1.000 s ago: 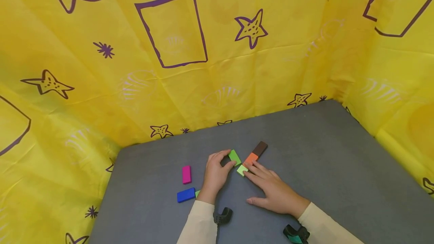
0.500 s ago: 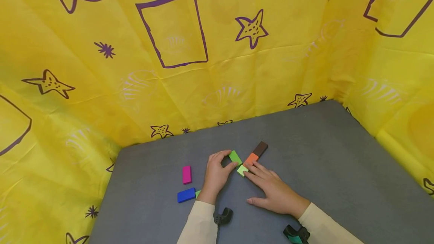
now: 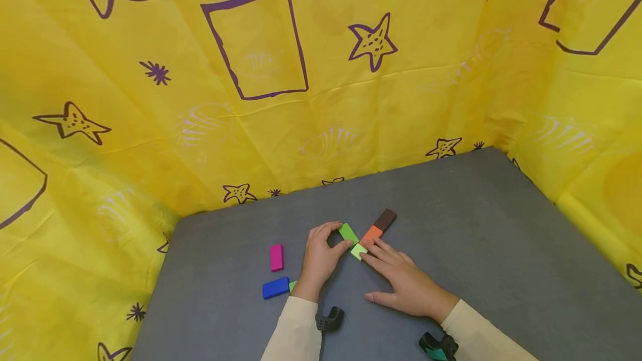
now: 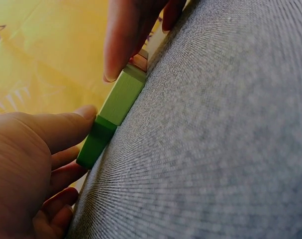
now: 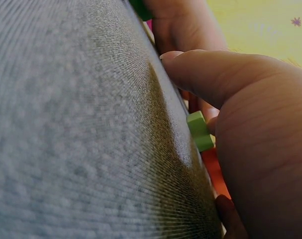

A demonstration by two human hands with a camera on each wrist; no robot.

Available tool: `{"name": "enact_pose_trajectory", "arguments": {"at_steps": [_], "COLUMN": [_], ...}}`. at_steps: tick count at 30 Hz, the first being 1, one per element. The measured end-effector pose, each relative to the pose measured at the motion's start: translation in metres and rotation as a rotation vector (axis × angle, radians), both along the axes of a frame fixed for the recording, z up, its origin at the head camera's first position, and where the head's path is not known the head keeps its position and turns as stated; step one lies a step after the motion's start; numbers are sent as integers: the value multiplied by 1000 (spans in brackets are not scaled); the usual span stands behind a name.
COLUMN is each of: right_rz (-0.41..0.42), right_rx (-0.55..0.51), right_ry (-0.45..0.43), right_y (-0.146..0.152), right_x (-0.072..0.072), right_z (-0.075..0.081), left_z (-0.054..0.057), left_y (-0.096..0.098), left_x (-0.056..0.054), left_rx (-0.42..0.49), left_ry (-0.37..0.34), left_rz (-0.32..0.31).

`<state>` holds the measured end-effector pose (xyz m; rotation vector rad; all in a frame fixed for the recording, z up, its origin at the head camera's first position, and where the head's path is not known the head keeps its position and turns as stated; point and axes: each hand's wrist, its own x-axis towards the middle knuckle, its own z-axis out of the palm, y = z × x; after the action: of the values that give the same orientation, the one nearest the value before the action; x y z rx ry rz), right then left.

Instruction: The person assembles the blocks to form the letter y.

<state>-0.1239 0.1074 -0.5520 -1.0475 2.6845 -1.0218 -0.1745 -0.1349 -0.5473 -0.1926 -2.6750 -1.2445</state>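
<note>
My left hand [image 3: 320, 258] pinches a green block [image 3: 348, 233] between thumb and fingers on the grey tabletop. One end of it meets a light green block [image 3: 358, 252], as the left wrist view shows. With fingers extended, my right hand [image 3: 408, 286] touches that light green block and an orange block [image 3: 371, 235]. Its thumb is spread away from the blocks. A dark brown block [image 3: 385, 220] lies end to end with the orange one. The fingertips partly cover the orange and light green blocks.
Left of my left hand lie a pink block [image 3: 276, 258] and a blue block [image 3: 275, 288]. Another green block [image 3: 292, 286] touches the blue one, mostly hidden by my left wrist. A yellow patterned cloth [image 3: 321, 144] stands along the grey table's [image 3: 501, 238] back and sides.
The green block in my left hand has shifted very slightly toward the light green block. Both hands stay almost in place.
</note>
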Motion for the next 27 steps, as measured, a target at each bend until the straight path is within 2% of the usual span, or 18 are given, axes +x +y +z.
{"name": "enact_pose_trajectory", "arguments": {"at_steps": [10, 14, 22, 25, 27], "right_rz": [0, -2, -6, -5, -6], "right_rx": [-25, -24, -15, -14, -15], "right_ry": [13, 18, 18, 19, 22], "right_y": [0, 1, 1, 1, 1], "right_x": [0, 0, 0, 0, 0], "right_z": [-2, -2, -2, -1, -1], "left_z": [0, 0, 1, 7, 11], "left_y": [0, 0, -1, -4, -9], "left_x": [0, 1, 0, 1, 0], "left_rx": [-3, 24, 247, 359, 450], "left_ry": [14, -6, -32, -33, -19], "left_rz": [-5, 1, 30, 20, -8]}}
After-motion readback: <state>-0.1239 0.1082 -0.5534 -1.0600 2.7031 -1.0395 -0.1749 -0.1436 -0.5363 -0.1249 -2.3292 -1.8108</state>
